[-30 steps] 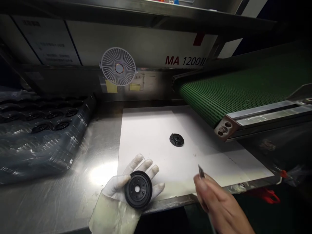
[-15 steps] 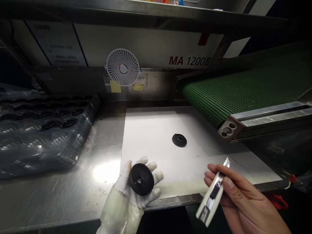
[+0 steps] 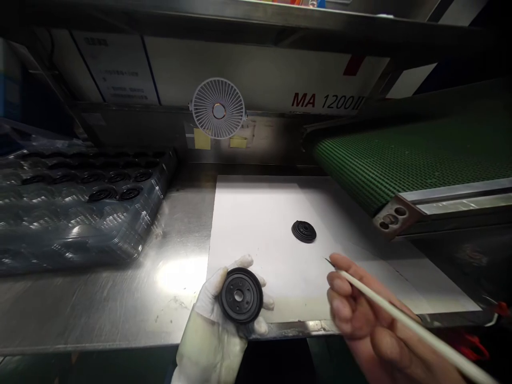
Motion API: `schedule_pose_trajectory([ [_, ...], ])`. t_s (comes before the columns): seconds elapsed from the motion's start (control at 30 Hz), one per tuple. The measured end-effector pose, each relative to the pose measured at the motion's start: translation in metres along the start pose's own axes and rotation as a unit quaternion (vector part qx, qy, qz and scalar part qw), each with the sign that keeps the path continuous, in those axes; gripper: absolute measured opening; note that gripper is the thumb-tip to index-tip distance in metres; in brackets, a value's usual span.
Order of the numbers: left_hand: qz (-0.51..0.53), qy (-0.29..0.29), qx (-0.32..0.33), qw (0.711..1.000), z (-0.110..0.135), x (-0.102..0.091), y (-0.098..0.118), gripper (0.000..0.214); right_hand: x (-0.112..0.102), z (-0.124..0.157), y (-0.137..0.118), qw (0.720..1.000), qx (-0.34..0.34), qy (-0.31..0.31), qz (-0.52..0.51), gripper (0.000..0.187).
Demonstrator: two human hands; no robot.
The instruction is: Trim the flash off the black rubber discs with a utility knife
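Swinging round since the earlier frame, the utility knife (image 3: 432, 338) in the bare right hand (image 3: 368, 320) is now lying lengthwise along the fingers, with its white handle running back past the hand and its thin blade tip pointing ahead at the paper, and the black disc (image 3: 240, 295) in the gloved left hand (image 3: 224, 304) is turning flat, its holed face now looking up. The left hand is grasping the disc, cupping it from below with the white-gloved fingers showing around its edge. The right hand is clenched around the knife, thumb side hidden from this angle, and is hovering just right of the left hand, over the near edge of the white paper sheet (image 3: 256, 224). A second black disc (image 3: 304, 231) is sitting on the sheet, ahead of both hands and apart from them. Left of the left hand, a steel table (image 3: 120, 314) is spreading under the sheet, and farther left a clear plastic bag (image 3: 68, 224) is lying with more black discs (image 3: 116, 192) in rows. Ahead and right of the right hand, a green mesh conveyor belt (image 3: 408, 154) is running above the sheet, and a white fan (image 3: 218, 108) is hanging straight ahead.
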State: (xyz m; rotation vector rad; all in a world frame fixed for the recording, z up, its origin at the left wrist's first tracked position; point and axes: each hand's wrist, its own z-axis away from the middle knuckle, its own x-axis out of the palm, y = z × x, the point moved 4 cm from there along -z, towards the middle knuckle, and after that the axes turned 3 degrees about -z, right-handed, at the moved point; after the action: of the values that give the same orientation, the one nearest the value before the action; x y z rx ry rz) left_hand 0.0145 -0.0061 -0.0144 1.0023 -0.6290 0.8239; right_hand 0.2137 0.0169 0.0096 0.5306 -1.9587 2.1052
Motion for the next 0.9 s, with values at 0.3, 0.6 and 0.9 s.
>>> schedule_pose_trajectory([
  [0.3, -0.066, 0.01, 0.041, 0.997, 0.008, -0.004, -0.005, 0.043, 0.048, 0.011, 0.033, 0.992, 0.083, -0.065, 0.075, 0.025],
  [0.6, -0.093, 0.073, 0.105, 0.987, 0.01, -0.006, -0.002, 0.028, 0.06, 0.011, 0.046, 0.988, 0.114, -0.069, 0.081, 0.021],
  [0.9, -0.148, 0.138, 0.154, 0.967, 0.011, -0.014, -0.005, 0.026, 0.056, 0.014, 0.052, 0.991, 0.108, -0.036, 0.076, 0.022],
])
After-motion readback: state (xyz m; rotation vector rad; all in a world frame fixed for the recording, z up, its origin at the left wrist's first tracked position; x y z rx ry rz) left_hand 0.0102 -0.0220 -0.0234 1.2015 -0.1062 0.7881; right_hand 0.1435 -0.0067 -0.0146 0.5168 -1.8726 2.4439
